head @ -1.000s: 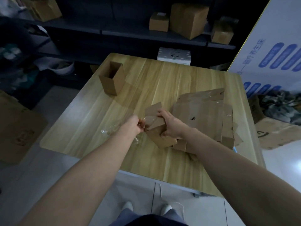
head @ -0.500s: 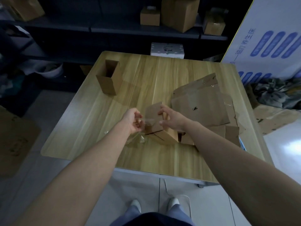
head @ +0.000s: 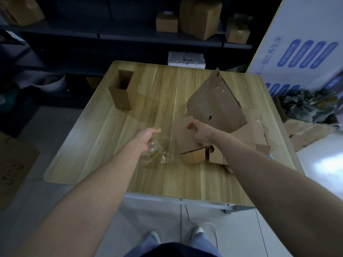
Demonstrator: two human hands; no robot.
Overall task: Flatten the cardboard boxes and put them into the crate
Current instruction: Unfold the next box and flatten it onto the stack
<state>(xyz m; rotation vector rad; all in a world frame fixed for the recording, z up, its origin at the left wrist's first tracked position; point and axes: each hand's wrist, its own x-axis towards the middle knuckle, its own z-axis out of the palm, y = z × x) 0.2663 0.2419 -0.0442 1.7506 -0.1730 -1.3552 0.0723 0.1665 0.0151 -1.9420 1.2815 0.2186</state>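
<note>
Small box half collapsed on the tabletop, right hand holding it.

The right hand (head: 202, 132) had its grip closed on the upper panel of the small box (head: 185, 143), thumb on top; the box lay partly squashed near the front middle of the tabletop (head: 157, 86), its lower flaps curling open. The left hand (head: 148, 138) hung with fingers loosely curled over a crumpled wad of clear tape (head: 156, 154) just beside that box; whether its grip held the tape could not be told. An upright box (head: 122, 91) stood at the far left, open at the top, showing only its dark inner walls. A large sheet of cardboard (head: 217, 106) leaned tilted behind the right hand, over flat pieces (head: 256, 130) along the right edge.
</note>
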